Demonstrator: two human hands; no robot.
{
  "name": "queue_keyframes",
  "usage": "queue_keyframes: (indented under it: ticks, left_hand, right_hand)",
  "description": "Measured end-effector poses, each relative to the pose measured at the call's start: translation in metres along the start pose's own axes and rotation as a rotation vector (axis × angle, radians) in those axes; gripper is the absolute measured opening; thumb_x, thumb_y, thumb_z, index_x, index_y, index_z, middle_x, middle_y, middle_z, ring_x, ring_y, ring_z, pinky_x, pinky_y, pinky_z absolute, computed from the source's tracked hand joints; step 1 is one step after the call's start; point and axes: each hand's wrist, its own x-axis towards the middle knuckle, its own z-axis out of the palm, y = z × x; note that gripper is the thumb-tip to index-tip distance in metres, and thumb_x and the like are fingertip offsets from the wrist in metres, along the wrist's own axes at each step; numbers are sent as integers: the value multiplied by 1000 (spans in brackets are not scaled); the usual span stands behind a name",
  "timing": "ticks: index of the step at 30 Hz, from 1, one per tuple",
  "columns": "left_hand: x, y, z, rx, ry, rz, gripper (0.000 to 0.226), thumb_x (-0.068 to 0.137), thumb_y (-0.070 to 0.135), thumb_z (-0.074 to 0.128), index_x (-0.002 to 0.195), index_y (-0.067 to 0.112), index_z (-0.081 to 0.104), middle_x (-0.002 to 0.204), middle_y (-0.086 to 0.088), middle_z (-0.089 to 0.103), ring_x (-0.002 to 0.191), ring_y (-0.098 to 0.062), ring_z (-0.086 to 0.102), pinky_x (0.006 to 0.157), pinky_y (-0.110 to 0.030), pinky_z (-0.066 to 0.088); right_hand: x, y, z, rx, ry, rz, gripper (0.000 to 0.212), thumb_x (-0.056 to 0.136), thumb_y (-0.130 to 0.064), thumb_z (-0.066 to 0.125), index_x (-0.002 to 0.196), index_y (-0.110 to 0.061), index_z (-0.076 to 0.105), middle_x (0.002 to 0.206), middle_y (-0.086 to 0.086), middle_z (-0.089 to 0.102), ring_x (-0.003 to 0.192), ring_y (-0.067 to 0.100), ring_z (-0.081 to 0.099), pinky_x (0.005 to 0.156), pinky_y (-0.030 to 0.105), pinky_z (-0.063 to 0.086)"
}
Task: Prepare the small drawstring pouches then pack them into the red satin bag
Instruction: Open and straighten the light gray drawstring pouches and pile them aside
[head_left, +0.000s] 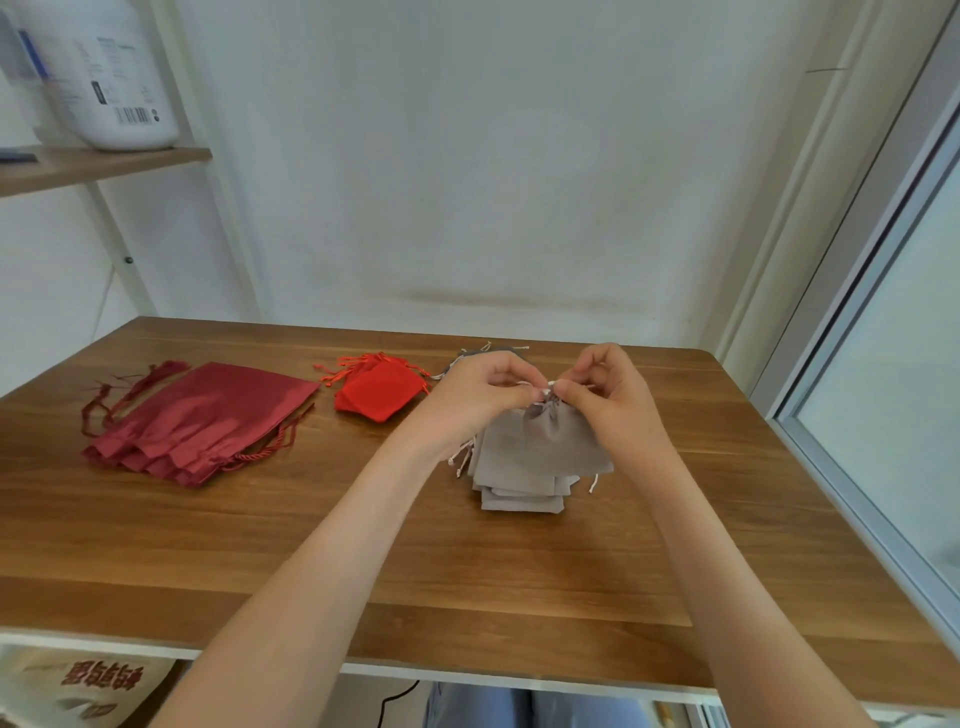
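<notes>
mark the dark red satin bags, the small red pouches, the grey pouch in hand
dark red satin bags (208, 410): head view, top bag's flat face
small red pouches (382, 392): head view, top pouch's body
grey pouch in hand (545, 447): head view, body below the gathered neck

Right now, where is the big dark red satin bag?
In the head view, the dark red satin bag lies flat on the left part of the wooden table, just left of the small bright red pouches.
</notes>
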Motion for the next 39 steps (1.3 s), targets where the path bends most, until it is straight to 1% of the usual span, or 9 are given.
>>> queue_keyframes:
  ticks: [6,12,19,22,25,28,31,35,39]
  left_hand:
    - [2,5,-5,280,32,107,14,83,15,70,81,28,73,77,19,70,81,6,63,75,-9,46]
    - [0,6,2,529,76,195,7,87,15,64,89,18,70,70,21,56,61,18,48,58,-3,33]
    - [3,-7,14,743,293,427,20,93,14,55,113,11,51,93,0,54,81,-8,42,65,-20,27]
    - [2,-13,19,772,426,595,16,90,11,59,106,8,58,88,-4,61,85,-13,46,67,-26,36]
    - [2,-21,24,818,480,792,12,90,10,56,96,3,63,83,-6,65,78,-16,43,66,-24,38]
    - [2,-31,26,798,493,883,12,92,11,52,99,5,59,83,-8,66,77,-16,42,68,-21,37]
    - [3,-35,25,774,522,883,15,92,14,53,106,13,48,84,-8,66,79,-16,45,68,-25,41]
    - [3,-35,24,773,532,834,22,92,19,53,113,13,49,83,-9,65,81,-13,48,73,-25,43]
    - [-1,-26,28,584,462,607,39,90,16,61,126,3,50,97,-4,62,84,-9,47,83,-21,41]
  right_hand:
    - [2,-1,-2,-39,-46,34,18,86,-8,66,92,-19,53,81,0,69,75,12,61,74,28,45]
    - [1,-2,1,-116,-32,22,17,86,-12,66,90,-23,54,83,0,67,75,8,59,71,23,43]
    - [0,-4,5,19,-29,16,21,94,-2,50,95,-19,63,85,0,66,71,1,60,67,14,49]
    - [1,-2,4,123,-65,63,28,98,-4,44,102,-18,67,84,0,65,73,5,58,68,16,49]
    - [3,-1,6,172,-147,114,27,98,-7,47,96,-17,72,82,-2,70,76,8,61,68,19,49]
    - [5,-1,5,129,-182,142,24,95,-8,54,88,-18,74,83,1,73,78,11,65,71,24,51]
    - [3,0,2,195,-200,165,22,94,-7,55,88,-17,74,83,4,72,77,13,65,71,24,52]
    - [1,3,1,232,-198,167,22,94,-8,55,87,-16,74,82,7,70,78,20,61,73,31,49]
    - [2,4,2,178,-166,127,17,95,-8,54,90,-7,70,80,8,65,73,17,56,67,27,46]
